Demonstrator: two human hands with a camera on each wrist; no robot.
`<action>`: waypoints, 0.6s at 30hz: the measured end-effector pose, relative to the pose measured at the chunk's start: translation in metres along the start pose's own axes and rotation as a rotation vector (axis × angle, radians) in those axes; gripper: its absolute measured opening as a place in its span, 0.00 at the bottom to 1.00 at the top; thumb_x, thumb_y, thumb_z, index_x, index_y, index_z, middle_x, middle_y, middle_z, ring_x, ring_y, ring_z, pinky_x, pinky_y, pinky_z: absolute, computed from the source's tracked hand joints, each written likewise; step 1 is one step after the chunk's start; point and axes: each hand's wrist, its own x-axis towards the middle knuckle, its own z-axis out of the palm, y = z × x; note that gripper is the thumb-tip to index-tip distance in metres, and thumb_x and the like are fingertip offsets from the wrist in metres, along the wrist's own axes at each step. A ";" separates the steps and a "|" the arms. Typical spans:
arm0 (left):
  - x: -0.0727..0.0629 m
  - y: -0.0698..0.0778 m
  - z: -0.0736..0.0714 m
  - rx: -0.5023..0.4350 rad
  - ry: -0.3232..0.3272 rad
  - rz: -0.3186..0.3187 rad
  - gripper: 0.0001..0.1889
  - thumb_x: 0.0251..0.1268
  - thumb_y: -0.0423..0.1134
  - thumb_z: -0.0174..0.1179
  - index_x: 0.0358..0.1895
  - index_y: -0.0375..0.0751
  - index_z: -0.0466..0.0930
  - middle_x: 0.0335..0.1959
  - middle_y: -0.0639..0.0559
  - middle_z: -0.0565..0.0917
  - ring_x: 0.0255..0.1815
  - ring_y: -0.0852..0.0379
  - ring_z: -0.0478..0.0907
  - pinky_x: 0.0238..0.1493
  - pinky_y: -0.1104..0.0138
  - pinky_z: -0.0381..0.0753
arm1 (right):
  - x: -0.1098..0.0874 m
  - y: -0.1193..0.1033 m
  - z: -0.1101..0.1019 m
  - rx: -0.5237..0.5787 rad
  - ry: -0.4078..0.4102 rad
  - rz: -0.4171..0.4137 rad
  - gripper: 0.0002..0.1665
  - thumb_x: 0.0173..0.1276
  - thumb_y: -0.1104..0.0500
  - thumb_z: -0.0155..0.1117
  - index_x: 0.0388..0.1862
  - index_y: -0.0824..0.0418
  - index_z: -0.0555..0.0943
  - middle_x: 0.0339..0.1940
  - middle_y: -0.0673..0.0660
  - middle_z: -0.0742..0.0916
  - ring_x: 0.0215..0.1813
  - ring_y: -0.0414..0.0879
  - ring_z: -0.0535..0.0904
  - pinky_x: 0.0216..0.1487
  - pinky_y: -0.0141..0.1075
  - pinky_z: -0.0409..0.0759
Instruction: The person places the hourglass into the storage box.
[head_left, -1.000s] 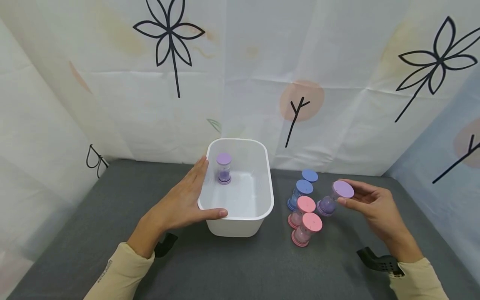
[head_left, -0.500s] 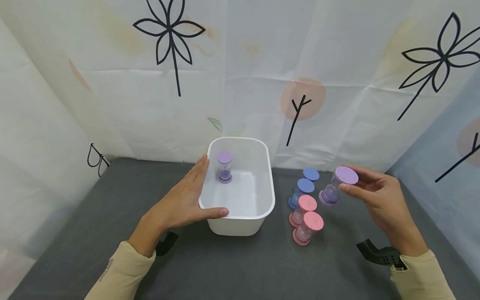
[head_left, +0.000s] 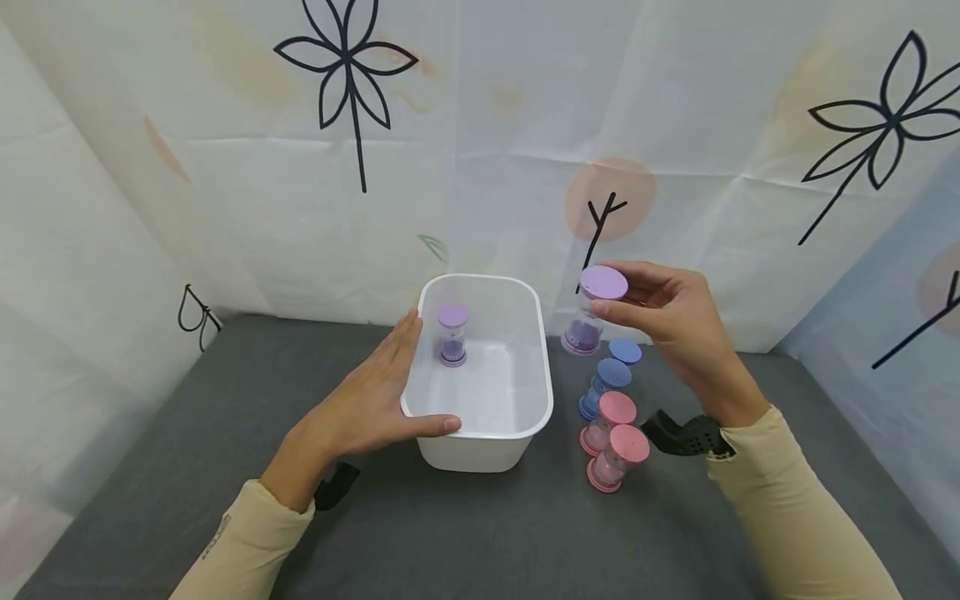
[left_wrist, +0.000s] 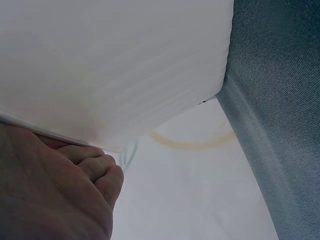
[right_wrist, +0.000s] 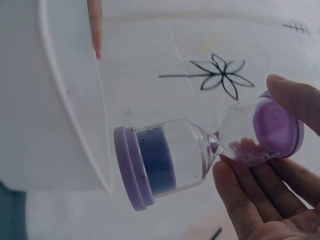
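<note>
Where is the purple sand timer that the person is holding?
Head view: the held purple sand timer hangs in the right hand, above the table, just right of the white bin.

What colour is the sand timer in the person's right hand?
Purple: the sand timer has purple caps and darker purple sand. The right wrist view shows it best.

Bin left, timers right
One sand timer [head_left: 452, 335] stands in the bin [head_left: 480, 433]; four timers [head_left: 609, 417] cluster right of it on the table [head_left: 225, 433]; held timer [head_left: 591, 312] above them.

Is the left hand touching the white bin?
Touching. The head view shows the left hand flat against the white bin, its thumb lying on the near rim.
</note>
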 end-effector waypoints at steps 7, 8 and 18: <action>0.001 -0.001 0.000 -0.006 0.008 0.014 0.68 0.51 0.77 0.64 0.83 0.48 0.29 0.84 0.51 0.34 0.83 0.53 0.36 0.76 0.46 0.55 | 0.040 0.004 0.044 -0.070 -0.096 0.063 0.27 0.60 0.68 0.76 0.59 0.69 0.83 0.46 0.58 0.90 0.48 0.49 0.87 0.53 0.37 0.82; 0.001 -0.001 0.000 -0.010 0.009 0.016 0.68 0.51 0.76 0.64 0.83 0.48 0.29 0.84 0.52 0.34 0.83 0.53 0.36 0.76 0.46 0.55 | 0.044 0.006 0.050 -0.082 -0.111 0.076 0.27 0.60 0.67 0.77 0.59 0.69 0.83 0.46 0.58 0.90 0.48 0.49 0.87 0.54 0.38 0.82; 0.002 -0.001 0.001 -0.016 -0.004 -0.004 0.68 0.51 0.77 0.63 0.82 0.52 0.26 0.84 0.52 0.32 0.83 0.52 0.36 0.75 0.45 0.55 | 0.081 0.033 0.104 -0.140 -0.178 0.192 0.23 0.60 0.64 0.78 0.54 0.67 0.86 0.44 0.59 0.91 0.48 0.50 0.87 0.56 0.42 0.82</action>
